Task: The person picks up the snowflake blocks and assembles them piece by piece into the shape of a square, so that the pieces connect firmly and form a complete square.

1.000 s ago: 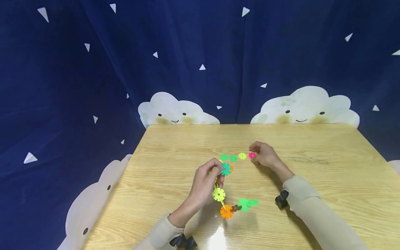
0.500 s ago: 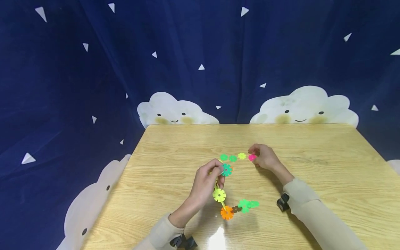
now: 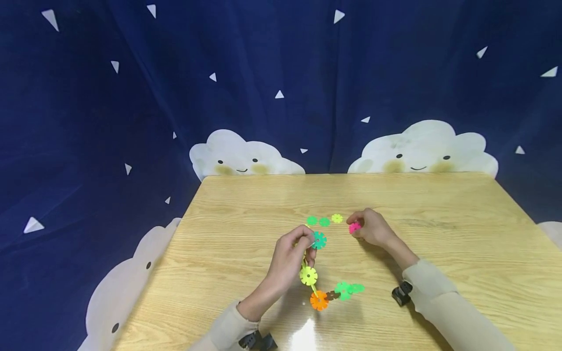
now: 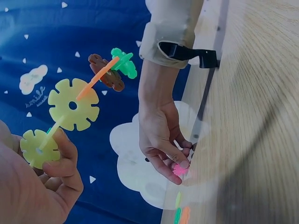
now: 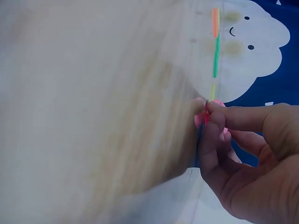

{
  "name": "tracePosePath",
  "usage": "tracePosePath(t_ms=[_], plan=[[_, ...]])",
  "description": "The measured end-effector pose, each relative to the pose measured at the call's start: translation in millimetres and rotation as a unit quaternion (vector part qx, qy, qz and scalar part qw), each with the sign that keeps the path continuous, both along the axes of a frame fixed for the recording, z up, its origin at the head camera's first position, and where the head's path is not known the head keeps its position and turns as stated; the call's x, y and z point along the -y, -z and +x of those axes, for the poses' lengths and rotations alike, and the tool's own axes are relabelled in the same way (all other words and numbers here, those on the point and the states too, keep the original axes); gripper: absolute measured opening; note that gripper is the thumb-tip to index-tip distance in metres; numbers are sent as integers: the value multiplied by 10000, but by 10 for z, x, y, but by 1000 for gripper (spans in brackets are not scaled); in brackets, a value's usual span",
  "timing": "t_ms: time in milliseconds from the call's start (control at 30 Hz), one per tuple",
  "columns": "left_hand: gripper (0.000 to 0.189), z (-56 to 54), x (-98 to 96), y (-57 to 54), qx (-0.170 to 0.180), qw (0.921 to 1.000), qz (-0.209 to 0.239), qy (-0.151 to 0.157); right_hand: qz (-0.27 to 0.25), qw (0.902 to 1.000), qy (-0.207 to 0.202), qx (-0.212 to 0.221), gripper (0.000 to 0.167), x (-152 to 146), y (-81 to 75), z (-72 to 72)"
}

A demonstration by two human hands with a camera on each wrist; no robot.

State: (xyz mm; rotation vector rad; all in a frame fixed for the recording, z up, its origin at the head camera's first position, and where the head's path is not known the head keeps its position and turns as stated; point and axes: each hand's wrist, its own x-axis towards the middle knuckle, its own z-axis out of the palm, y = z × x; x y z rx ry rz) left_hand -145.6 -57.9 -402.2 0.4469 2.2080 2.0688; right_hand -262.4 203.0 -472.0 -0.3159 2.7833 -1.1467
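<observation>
My left hand point(image 3: 287, 256) grips a chain of slotted plastic snowflake discs above the table. A teal disc point(image 3: 319, 240) stands at its fingertips. Below the fingers hang a yellow disc point(image 3: 309, 276), an orange disc point(image 3: 319, 301), a brown disc point(image 3: 332, 295) and green discs point(image 3: 344, 290); in the left wrist view they slot edge to edge, with yellow discs point(image 4: 73, 116) closest to the hand. Farther right, my right hand point(image 3: 373, 227) pinches a pink disc point(image 3: 354, 227) between thumb and fingers. The right wrist view shows the pink disc point(image 5: 201, 119) partly covered by fingers.
Loose discs lie in a row behind the hands: a green disc point(image 3: 311, 221), another green disc point(image 3: 324, 222) and a yellow disc point(image 3: 337, 218). The wooden table point(image 3: 246, 200) ends at a dark blue curtain point(image 3: 246, 102) with printed clouds.
My right hand has drawn the pink disc toward me, away from the row of loose discs. The left hand and its chain have barely shifted. An orange disc behind the teal one is now hidden.
</observation>
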Motion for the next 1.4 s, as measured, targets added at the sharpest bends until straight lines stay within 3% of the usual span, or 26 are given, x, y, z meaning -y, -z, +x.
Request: tracePosePath(t_ms=[500, 700, 800, 1100, 1400], plan=[[22, 7, -11, 12, -29, 9999, -97, -15, -582, 9958, -541, 462, 8, 149, -124, 231], [22, 2, 1, 22, -22, 10000, -83, -33, -713, 9928, -924, 252, 7, 251, -272, 366], [22, -5, 5, 28, -10, 10000, -73, -39, -984, 9887, -1117, 201, 7, 275, -375, 460], [23, -16, 6, 22, -44, 9999, -104, -70, -2201, 9696, -1067, 20, 8, 288, -678, 712], [23, 0, -14, 26, 54, 10000, -33, 3, -2685, 9572, -1045, -270, 10, 292, -785, 846]])
